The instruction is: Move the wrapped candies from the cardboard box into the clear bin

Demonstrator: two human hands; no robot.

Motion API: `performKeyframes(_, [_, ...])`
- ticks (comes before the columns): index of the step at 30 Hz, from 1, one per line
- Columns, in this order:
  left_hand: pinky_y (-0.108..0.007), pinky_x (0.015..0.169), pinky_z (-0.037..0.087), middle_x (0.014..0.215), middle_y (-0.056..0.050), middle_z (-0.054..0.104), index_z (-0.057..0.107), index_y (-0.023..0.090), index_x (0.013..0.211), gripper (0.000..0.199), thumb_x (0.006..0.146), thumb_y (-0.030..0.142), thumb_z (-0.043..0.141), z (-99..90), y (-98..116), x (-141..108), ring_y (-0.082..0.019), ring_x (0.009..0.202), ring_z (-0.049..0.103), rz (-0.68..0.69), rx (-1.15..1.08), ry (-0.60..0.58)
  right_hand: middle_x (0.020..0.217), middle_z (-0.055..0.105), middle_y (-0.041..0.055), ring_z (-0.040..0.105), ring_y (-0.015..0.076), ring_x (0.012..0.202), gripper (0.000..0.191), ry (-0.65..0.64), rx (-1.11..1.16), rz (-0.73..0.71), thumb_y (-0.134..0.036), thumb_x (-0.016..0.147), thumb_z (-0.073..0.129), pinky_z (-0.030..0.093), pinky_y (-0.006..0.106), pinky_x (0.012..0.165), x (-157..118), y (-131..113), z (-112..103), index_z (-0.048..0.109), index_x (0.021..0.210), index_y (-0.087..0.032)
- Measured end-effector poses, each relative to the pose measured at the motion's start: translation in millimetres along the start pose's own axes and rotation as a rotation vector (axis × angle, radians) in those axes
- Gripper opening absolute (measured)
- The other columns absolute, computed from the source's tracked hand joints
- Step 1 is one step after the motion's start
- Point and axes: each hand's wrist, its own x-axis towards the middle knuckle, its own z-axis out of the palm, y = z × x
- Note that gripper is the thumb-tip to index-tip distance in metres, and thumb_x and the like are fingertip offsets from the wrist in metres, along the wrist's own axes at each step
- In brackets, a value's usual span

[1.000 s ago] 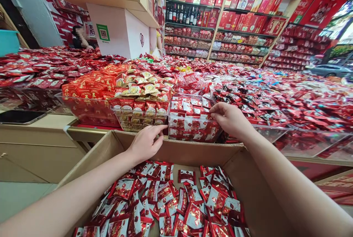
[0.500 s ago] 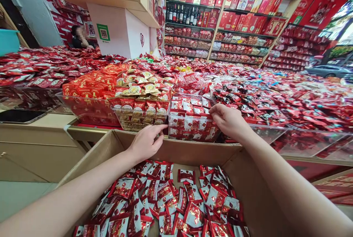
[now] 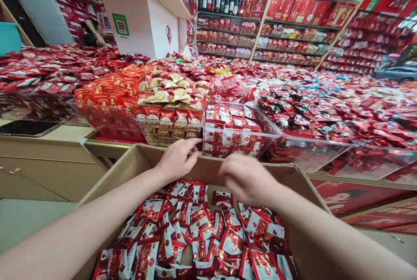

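A cardboard box (image 3: 309, 193) holds loose red and white candy packets (image 3: 198, 217). My left hand (image 3: 180, 158) is at the box's far edge, its index finger stretched toward the lower left corner of a clear bin (image 3: 236, 134); its thumb is apart and nothing shows in it. That bin has similar packets stacked in rows. Over the box, below the bin, my right hand (image 3: 246, 180) is blurred, with its fingers curled downward; whether it holds anything cannot be made out.
Bins of durian packets (image 3: 169, 117) and orange-red packets (image 3: 110, 97) stand left of the clear bin. Dark red candies (image 3: 302, 112) lie right. A tablet (image 3: 29, 128) rests on the left counter. A person (image 3: 93, 34) is behind.
My right hand has left the clear bin's right rim and moved down and left over the box. My left hand stays near the bin's lower left corner. The view has shifted slightly.
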Motion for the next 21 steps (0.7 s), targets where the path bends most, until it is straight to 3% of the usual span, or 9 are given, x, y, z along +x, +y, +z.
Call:
performKeyframes(2, [-0.027,0.07,0.04,0.082,0.0,0.059,0.044,0.02,0.108,0.033,0.076,0.021,0.041,0.5,1.1,-0.2,-0.016,0.075,0.051,-0.013,-0.006,-0.006,0.074,0.057,0.0058,0.052,0.016,0.07,0.02,-0.348,-0.013,0.016,-0.013,0.071,0.038,0.04,0.027,0.062,-8.3,-1.8,41.4,0.056,0.08,-0.017])
performKeyframes(3, [-0.027,0.07,0.04,0.082,0.001,0.059,0.043,0.02,0.108,0.033,0.075,0.02,0.041,0.6,1.5,-0.2,-0.016,0.075,0.051,-0.016,-0.008,-0.007,0.077,0.058,0.0076,0.053,0.0172,0.07,0.021,-0.445,-0.038,0.08,-0.015,0.072,0.038,0.041,0.028,0.062,-13.9,1.3,62.9,0.056,0.082,-0.015])
performKeyframes(6, [-0.027,0.07,0.04,0.082,0.001,0.058,0.043,0.02,0.108,0.033,0.075,0.019,0.041,0.4,1.9,-0.2,-0.016,0.075,0.051,-0.016,-0.014,-0.003,0.098,0.055,0.0151,0.051,0.0251,0.086,0.038,-0.587,-0.113,0.336,-0.028,0.068,0.049,0.041,0.033,0.067,-32.6,18.0,115.2,0.051,0.102,-0.011])
performKeyframes(9, [-0.027,0.068,0.04,0.081,0.001,0.058,0.042,0.021,0.107,0.033,0.075,0.018,0.041,-0.1,1.4,0.4,-0.015,0.072,0.051,-0.016,-0.029,-0.004,0.099,0.055,0.0163,0.051,0.0276,0.088,0.045,-0.613,-0.152,0.402,-0.027,0.063,0.055,0.041,0.036,0.07,-45.7,29.2,137.0,0.049,0.105,-0.011])
performKeyframes(13, [-0.025,0.063,0.039,0.079,0.001,0.058,0.041,0.02,0.105,0.033,0.073,0.017,0.043,-2.3,0.5,2.1,-0.013,0.066,0.05,-0.021,-0.08,-0.016,0.089,0.059,0.014,0.054,0.0258,0.082,0.027,-0.607,-0.177,0.361,-0.016,0.066,0.047,0.04,0.036,0.07,-43.0,24.3,130.5,0.054,0.092,-0.014])
performKeyframes(16, [-0.022,0.055,0.038,0.066,0.004,0.053,0.046,0.019,0.089,0.016,0.073,0.019,0.043,-9.7,2.0,4.4,-0.011,0.057,0.047,-0.068,-0.173,-0.052,0.08,0.06,0.0115,0.056,0.0227,0.072,0.018,-0.585,-0.035,0.337,-0.016,0.068,0.044,0.041,0.034,0.063,-27.1,14.5,105.4,0.052,0.083,-0.014])
performKeyframes(18, [-0.02,0.05,0.036,0.058,0.005,0.047,0.047,0.019,0.074,0.003,0.073,0.021,0.045,-18.1,5.8,5.7,-0.009,0.052,0.044,-0.097,-0.272,-0.074,0.077,0.058,0.0078,0.054,0.0191,0.068,0.016,-0.485,0.18,0.341,-0.021,0.071,0.045,0.042,0.031,0.06,-13.4,6.8,79.1,0.048,0.085,-0.016])
performKeyframes(21, [-0.019,0.054,0.037,0.061,0.005,0.048,0.049,0.018,0.071,0.007,0.074,0.024,0.047,-31.8,16.2,5.3,-0.009,0.057,0.045,-0.103,-0.458,-0.108,0.073,0.052,-0.0001,0.05,0.0121,0.064,0.024,-0.333,0.689,0.391,-0.028,0.074,0.048,0.043,0.026,0.058,4.4,-4.8,36.3,0.038,0.094,-0.019])
